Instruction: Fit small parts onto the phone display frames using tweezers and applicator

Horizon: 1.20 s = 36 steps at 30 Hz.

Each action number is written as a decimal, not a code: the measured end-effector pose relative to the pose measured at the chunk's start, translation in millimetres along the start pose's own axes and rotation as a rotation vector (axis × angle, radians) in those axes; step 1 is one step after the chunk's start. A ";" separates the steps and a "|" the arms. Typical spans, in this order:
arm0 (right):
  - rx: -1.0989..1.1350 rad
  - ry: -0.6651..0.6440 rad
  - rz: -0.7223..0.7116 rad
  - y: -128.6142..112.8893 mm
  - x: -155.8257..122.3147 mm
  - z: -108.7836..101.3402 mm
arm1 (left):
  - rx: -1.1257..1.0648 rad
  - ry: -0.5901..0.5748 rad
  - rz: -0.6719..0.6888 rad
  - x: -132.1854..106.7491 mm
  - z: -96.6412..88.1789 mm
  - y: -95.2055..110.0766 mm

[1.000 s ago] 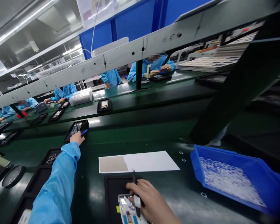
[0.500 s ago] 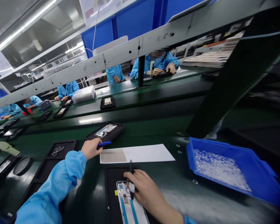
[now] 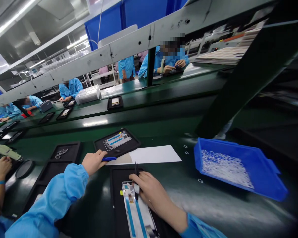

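Head view, left hand: the left hand is closed around a blue pen, whose tip lies at the near edge of the far tray.
Head view, right hand: the right hand pinches black tweezers, with their points down on the top end of the phone frame.
Phone frame, place: it lies flat in the near tray, close to the person at centre.
Phone frame, handling: it is probably light, thin and stiff, with exposed parts that look fragile. It is best held by its long side edges.
Materials: both trays are matte black. The frame is white with blue strips. The bench is glossy green.
Around: a second phone body sits in the far tray. A white paper sheet lies to the right of it, and a blue bin of small pale pieces is further right.
Left side: a parts tray holds loose screws, and a co-worker's hand is at the far left.
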State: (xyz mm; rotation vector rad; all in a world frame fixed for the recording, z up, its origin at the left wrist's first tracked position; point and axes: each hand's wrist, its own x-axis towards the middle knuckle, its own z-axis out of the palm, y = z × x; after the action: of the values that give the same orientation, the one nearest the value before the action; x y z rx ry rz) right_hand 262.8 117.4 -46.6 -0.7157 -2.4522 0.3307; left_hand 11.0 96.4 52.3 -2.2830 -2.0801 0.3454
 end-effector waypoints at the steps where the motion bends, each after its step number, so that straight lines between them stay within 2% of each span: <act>1: 0.024 -0.012 0.026 -0.4 1.0 -2.5 | -0.026 0.026 -0.016 -5.2 -5.4 4.6; 3: 0.095 -0.033 0.091 -0.7 2.9 -7.7 | -0.147 0.106 -0.034 -18.9 -17.3 16.0; 7: 0.274 -0.044 0.157 3.2 2.7 -15.6 | -0.564 0.279 -0.099 -51.3 -35.7 41.8; 9: 0.295 -0.010 0.138 7.4 -0.4 -17.0 | -0.708 0.281 -0.124 -62.6 -35.4 52.7; 11: 0.279 0.022 0.142 11.5 -4.4 -17.3 | -0.754 0.248 -0.114 -68.3 -25.1 61.9; 13: 0.274 0.020 0.171 14.2 -7.6 -17.3 | -0.717 0.206 -0.115 -69.8 -6.6 70.3; 16: 0.289 -0.014 0.188 14.5 -9.5 -17.6 | -0.577 0.140 -0.188 -69.5 24.1 82.3; 19: 0.276 -0.030 0.164 11.5 -8.8 -17.9 | -0.439 0.135 -0.222 -71.1 43.6 91.2; 24: 0.175 0.019 0.053 5.8 -7.6 -16.9 | -0.306 0.210 -0.193 -76.1 49.5 95.6; 30: 0.031 0.061 -0.080 2.4 -4.8 -17.1 | -0.364 0.204 -0.233 -72.5 52.2 95.5; 36: -0.154 -0.039 -0.204 -4.7 1.6 -26.9 | -0.396 0.196 -0.273 -68.6 59.6 96.7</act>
State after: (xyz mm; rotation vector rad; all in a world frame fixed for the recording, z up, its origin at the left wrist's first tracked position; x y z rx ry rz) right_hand 275.2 116.4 -22.2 -0.5185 -2.5808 0.0790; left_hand 89.1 11.3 -13.0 -2.0530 -2.4825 -0.3143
